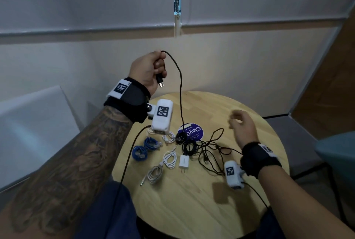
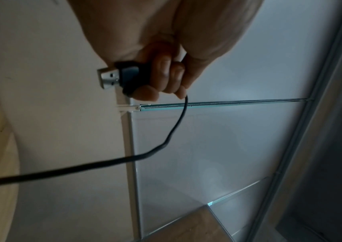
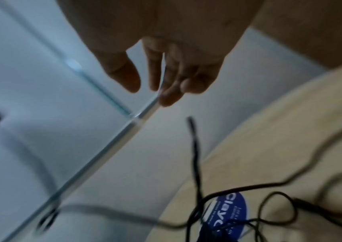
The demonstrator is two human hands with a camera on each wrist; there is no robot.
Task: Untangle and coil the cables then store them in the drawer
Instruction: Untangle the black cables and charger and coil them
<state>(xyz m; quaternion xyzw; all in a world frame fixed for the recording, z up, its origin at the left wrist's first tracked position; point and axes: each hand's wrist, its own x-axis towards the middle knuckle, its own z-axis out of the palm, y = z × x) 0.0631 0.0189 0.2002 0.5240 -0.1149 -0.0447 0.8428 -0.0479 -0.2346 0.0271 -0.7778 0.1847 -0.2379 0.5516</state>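
Left hand (image 1: pixel 147 70) grips black cable (image 1: pixel 180 92); right hand (image 1: pixel 243 129) loose.

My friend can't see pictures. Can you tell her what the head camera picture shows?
A person's left hand holds up a black USB cable by its plug, the cord hanging down to a tangle of black cables on a round wooden table. The right hand hovers empty over the tangle. Coiled blue cables, white cables and a white charger lie nearby.

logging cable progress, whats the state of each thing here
left hand: raised, gripping the black USB cable near its plug
right hand: over the table, holding nothing
black cable tangle: still knotted
two blue cables: coiled
white cables: coiled
white charger block: lying flat
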